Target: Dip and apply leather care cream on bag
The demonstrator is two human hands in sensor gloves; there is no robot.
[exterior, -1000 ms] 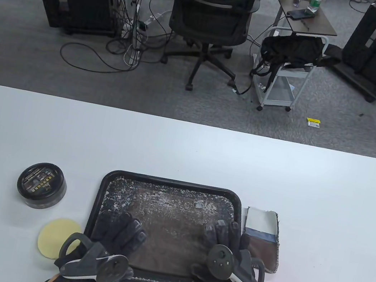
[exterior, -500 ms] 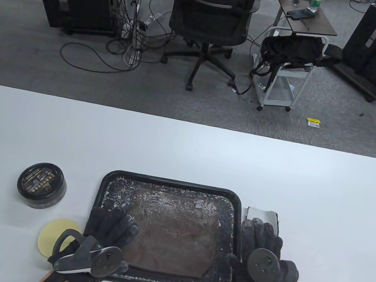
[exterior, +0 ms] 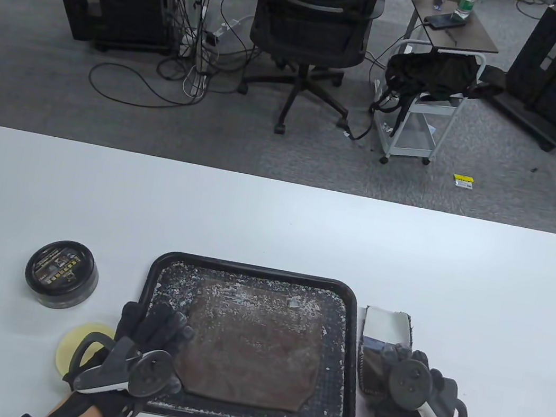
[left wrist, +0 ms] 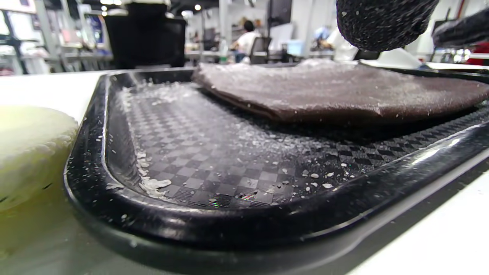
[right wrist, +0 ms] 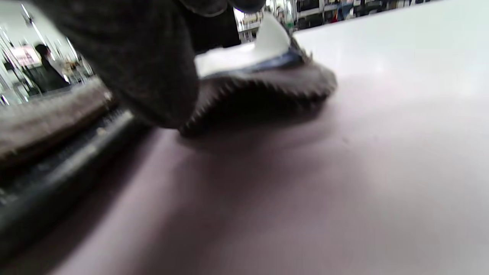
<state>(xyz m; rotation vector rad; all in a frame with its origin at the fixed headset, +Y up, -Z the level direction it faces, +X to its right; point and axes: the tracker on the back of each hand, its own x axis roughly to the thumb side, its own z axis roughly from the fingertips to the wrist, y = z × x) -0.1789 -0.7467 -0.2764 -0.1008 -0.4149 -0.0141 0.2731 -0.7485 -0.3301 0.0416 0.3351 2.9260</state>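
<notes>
A: Our right hand [exterior: 408, 385] has left the tray [exterior: 266, 276] and now pinches the cloth [exterior: 386, 327] beside it.
B: Left hand [exterior: 150, 326] lies relaxed, holding nothing; bag [exterior: 254, 344] is in the tray, tin [exterior: 61, 275] unopened — dipping comes next.

Bright even overhead light; table view sharp; right wrist view motion-blurred, shadowed.
</notes>
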